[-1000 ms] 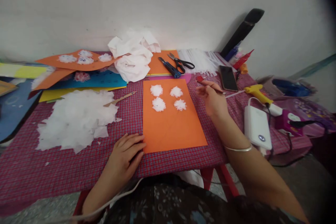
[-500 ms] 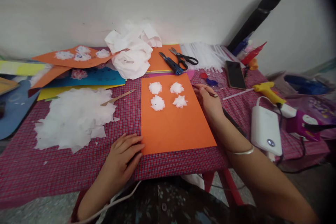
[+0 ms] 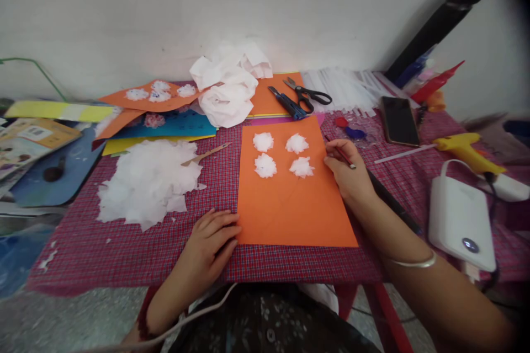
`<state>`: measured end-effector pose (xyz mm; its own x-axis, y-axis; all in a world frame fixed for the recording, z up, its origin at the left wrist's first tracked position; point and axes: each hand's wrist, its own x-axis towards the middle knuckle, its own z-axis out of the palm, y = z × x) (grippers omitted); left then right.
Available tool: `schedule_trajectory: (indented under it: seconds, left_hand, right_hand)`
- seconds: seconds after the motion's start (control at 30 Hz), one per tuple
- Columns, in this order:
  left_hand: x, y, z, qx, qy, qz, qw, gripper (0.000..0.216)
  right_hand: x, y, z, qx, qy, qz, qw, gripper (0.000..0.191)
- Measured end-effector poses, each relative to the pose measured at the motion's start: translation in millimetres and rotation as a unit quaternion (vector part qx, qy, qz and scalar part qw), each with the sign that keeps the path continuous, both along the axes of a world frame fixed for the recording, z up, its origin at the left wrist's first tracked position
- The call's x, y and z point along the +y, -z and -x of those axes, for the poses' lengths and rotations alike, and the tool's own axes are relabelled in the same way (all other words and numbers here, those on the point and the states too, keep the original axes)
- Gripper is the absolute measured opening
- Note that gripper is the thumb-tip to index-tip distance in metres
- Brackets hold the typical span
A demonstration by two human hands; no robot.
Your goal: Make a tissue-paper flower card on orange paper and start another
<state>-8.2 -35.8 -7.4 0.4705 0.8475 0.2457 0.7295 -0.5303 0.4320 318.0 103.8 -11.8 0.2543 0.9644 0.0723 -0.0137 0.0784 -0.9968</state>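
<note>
At the bottom centre of the frame, the left hand (image 3: 213, 240) lies palm down on a checked cloth (image 3: 165, 259), relaxed, its fingers slightly spread and its fingertips meeting the left edge of an orange sheet (image 3: 293, 212). The sheet lies flat in the centre of the frame. At its right edge, the right hand (image 3: 350, 176) is curled narrow around a thin pencil-like stick (image 3: 350, 164); whether the stick's far end touches anything I cannot tell. A pale bangle (image 3: 422, 262) circles that wrist.

Four white paper puffs sit on the upper half of the sheet, two by two, the lower left one (image 3: 265, 166) just below its neighbour. Left of centre spreads a heap of white paper pieces (image 3: 151, 182), with a brown pointed tool (image 3: 209, 153) at its right side. On the right of the frame stands a white device (image 3: 459, 215); beyond it lie a yellow glue gun (image 3: 464, 149) and a dark phone (image 3: 399, 121).

Farther up, above the sheet, a blue cutter (image 3: 289, 105) and black-handled scissors (image 3: 300, 90) lie side by side, right of crumpled white material (image 3: 229, 99). A pale wall (image 3: 248, 0) fills the top.
</note>
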Motion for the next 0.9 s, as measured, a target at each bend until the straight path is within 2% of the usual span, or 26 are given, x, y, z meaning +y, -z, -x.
schedule_trajectory:
  seconds: [0.13,0.27,0.43,0.6,0.73,0.83,0.9]
  left_hand:
    - [-0.5,-1.2,-0.4,0.004,-0.022,-0.003,1.000,0.030]
    - [-0.3,0.3,-0.4,0.011,-0.024,-0.002,1.000,0.032]
    - [0.0,3.5,-0.6,0.012,-0.024,-0.003,1.000,0.030]
    - [-0.1,1.9,-1.8,0.000,-0.027,-0.001,1.000,0.029]
    - [0.3,2.9,-1.0,-0.021,-0.029,-0.009,0.999,0.029]
    - [1.9,4.6,0.7,-0.032,-0.034,-0.005,0.999,0.029]
    - [2.7,4.2,0.7,-0.036,-0.036,0.005,0.999,0.028]
  right_hand:
    - [-15.2,-5.3,-1.0,0.006,-0.004,0.003,1.000,0.030]
    - [-23.8,-14.6,-3.9,-0.069,-0.002,-0.049,0.996,0.028]
    - [-2.7,-23.0,5.8,-0.081,0.011,-0.122,0.989,0.027]
    - [27.1,-7.4,13.5,-0.146,-0.015,-0.097,0.984,0.024]
    - [23.6,7.9,-1.1,-0.160,0.025,-0.104,0.981,0.028]
    - [16.2,5.9,-11.7,-0.148,0.063,-0.118,0.980,0.027]
    - [14.1,0.2,-13.2,-0.128,0.074,-0.098,0.984,0.024]
